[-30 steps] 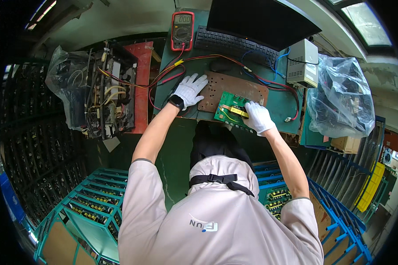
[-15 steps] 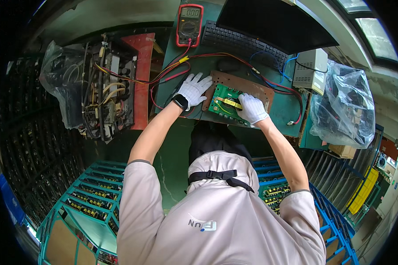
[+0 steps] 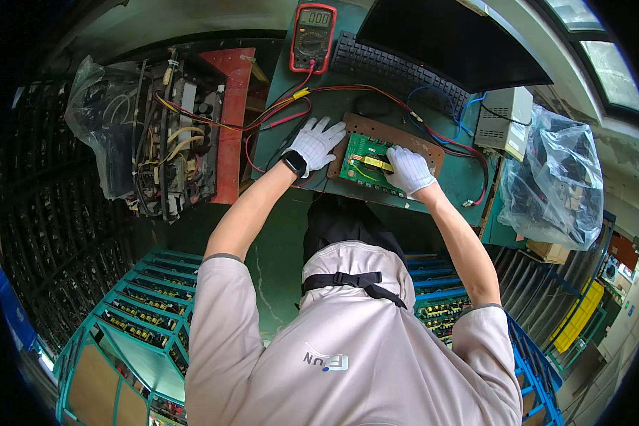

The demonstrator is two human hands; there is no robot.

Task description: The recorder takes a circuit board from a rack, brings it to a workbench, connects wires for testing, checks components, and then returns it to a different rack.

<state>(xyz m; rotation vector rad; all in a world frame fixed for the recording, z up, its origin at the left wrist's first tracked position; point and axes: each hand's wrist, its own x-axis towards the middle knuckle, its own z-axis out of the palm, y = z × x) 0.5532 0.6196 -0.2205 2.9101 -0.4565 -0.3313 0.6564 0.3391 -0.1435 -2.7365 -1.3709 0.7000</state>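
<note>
A green circuit board [image 3: 359, 148] with a yellow-wrapped component [image 3: 377, 163] lies on a brown perforated plate [image 3: 427, 150] on the bench. My right hand [image 3: 409, 170], in a white glove, closes its bent fingers over the circuit board's right side; the fingertips are partly hidden. My left hand [image 3: 315, 148], also gloved, rests open on the bench with fingers spread, its fingertips at the plate's left edge. Beside that hand, a red test lead [image 3: 280, 122] runs to a red multimeter [image 3: 312, 39].
A keyboard [image 3: 397, 71] and black monitor [image 3: 451, 42] stand at the back. Bundled wires [image 3: 362, 88] cross the bench. A grey power unit [image 3: 504, 121] and plastic-wrapped object [image 3: 550, 177] are at right, opened equipment [image 3: 181, 142] at left. Racks of boards [image 3: 145, 302] stand below.
The view has shifted slightly, moving the bench a little to the right in the picture. Both hands keep nearly the same places by the circuit board and plate.
</note>
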